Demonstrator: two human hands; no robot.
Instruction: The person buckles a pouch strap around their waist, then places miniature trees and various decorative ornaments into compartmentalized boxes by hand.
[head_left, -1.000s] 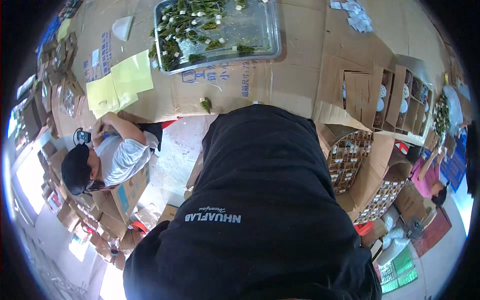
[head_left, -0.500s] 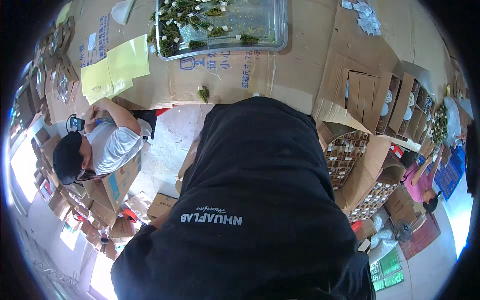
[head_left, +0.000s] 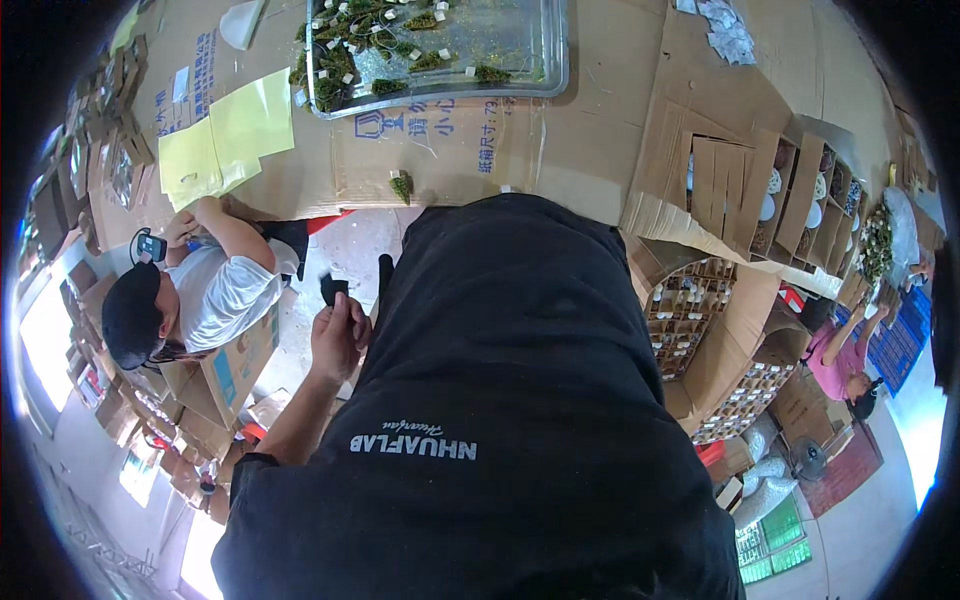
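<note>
My left hand (head_left: 338, 335) is raised at the left side of my black shirt (head_left: 520, 330). Its fingers are closed on a small black object (head_left: 333, 289), too dark to tell its kind. Close by, a dark rod-like thing (head_left: 385, 275) stands up beside the shirt. My right hand is out of sight. On the table's front edge, a small green tagged sprig (head_left: 401, 186) lies alone. Farther back is a clear plastic tray (head_left: 440, 98) with several moss-like green pieces (head_left: 340, 60) bearing little white tags.
Yellow sheets (head_left: 225, 135) lie on the cardboard-covered table (head_left: 590, 150) at the left. A person in a white shirt (head_left: 230, 295) sits there. Divided cardboard boxes (head_left: 720, 190) stand at the right; beyond them is a person in pink (head_left: 835, 345).
My left hand has come up into view beside my shirt, holding the small black object. The dark rod-like thing now shows too. The view has shifted slightly.
</note>
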